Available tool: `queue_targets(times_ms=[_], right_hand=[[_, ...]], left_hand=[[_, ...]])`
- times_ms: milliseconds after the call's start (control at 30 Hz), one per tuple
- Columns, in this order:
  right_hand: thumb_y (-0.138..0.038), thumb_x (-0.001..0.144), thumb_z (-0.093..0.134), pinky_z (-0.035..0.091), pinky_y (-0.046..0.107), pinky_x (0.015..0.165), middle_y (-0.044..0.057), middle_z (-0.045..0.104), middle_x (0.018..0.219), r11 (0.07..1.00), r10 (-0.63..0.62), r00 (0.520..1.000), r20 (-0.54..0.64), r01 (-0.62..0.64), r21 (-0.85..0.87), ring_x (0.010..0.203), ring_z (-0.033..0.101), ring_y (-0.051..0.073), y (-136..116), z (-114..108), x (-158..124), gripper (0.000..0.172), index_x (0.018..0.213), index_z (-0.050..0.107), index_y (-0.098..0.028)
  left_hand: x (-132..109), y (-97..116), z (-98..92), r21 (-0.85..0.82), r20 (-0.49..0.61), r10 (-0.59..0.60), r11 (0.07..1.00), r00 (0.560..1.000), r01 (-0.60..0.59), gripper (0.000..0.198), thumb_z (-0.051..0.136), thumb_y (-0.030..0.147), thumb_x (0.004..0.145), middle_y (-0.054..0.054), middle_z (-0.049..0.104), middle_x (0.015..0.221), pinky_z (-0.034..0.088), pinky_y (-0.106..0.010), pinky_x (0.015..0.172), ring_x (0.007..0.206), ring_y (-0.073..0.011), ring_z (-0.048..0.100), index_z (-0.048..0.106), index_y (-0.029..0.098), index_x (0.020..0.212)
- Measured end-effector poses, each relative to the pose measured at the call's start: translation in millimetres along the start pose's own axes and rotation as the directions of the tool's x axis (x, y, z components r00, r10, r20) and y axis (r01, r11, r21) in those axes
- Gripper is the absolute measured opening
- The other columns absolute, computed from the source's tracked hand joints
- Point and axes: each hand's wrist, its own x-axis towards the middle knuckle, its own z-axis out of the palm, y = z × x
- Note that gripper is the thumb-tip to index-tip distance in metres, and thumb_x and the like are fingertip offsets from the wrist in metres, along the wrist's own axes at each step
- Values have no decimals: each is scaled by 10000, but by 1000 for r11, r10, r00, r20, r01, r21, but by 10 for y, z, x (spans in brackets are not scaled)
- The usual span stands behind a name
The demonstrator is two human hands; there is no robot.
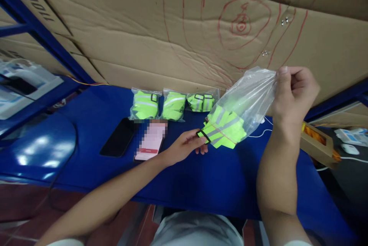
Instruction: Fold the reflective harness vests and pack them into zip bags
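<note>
My right hand (293, 88) is closed in a pinch on the upper corner of a clear plastic bag (255, 88), which stretches down to the left. A folded neon-yellow vest (227, 129) with grey reflective strips lies partly inside the bag and sticks out at its lower left end. My left hand (188, 146) pinches the vest's black buckle at that end, over the blue table (184, 184). Three bagged neon-yellow bundles (144, 104), (174, 105), (201, 102) stand in a row behind, against the cardboard.
A dark phone (118, 137) and a phone with a lit screen (151, 140) lie on the table left of my left hand. Cardboard (129, 27) with red circles rises behind. At the right are an open carton (317, 142), a white cable and a white mouse (350, 149).
</note>
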Motion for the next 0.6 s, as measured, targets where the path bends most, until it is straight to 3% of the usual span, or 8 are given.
queue_targets(times_ms=[167,233,333,467,600], right_hand=[[-327,982,541,400,260,690,-19,536,723,986,-85,979,-185,57,-154,690,521,92,271,-212,144,268,811,618,-134],[-317,977,542,388,257,661,-27,517,697,984,-72,969,-236,31,-174,653,499,86,363,-337,203,269,780,607,-145],[-355,962,584,373,245,606,-29,520,680,996,-26,984,-174,9,-94,603,477,78,365,-424,223,271,795,626,-145],[-382,959,624,381,236,601,-19,561,709,998,-46,997,-62,44,-35,615,505,76,207,-363,155,271,856,663,-135],[-391,956,630,382,221,561,-28,565,668,996,71,992,109,-64,-60,563,489,73,105,-347,108,265,889,673,-139]], left_hand=[[37,-66,-40,25,-24,-43,999,999,43,473,673,603,890,-54,695,758,479,-253,620,682,-144,639,617,134,901],[81,-146,-72,34,-57,-83,996,995,85,470,666,604,893,-46,684,731,475,-244,592,664,-143,636,611,137,910],[144,-257,-122,50,-99,-150,987,984,155,476,665,610,887,-41,674,725,468,-232,538,641,-146,635,597,141,931],[164,-275,-141,92,-114,-190,975,975,200,474,649,614,894,-44,674,770,487,-227,539,665,-145,650,582,147,940],[163,-239,-119,158,-128,-189,965,974,208,473,588,624,920,-61,682,814,508,-237,568,688,-148,666,578,152,898]])
